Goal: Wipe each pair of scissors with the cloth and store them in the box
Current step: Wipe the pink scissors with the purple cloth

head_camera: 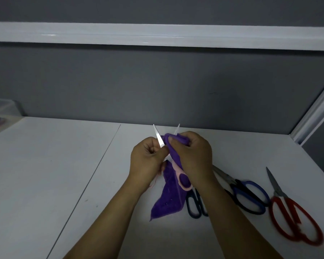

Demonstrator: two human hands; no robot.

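Left hand grips the open pink scissors near the pivot; right hand, pinching the cloth round one blade, should draw tipward, fingers off the edge

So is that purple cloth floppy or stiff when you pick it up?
Probably floppy: the purple cloth droops from the right hand toward the table and bunches around a blade of the pink scissors. It likely feels light, since fingers alone hold it up. Its fuzzy surface probably isn't slippery.
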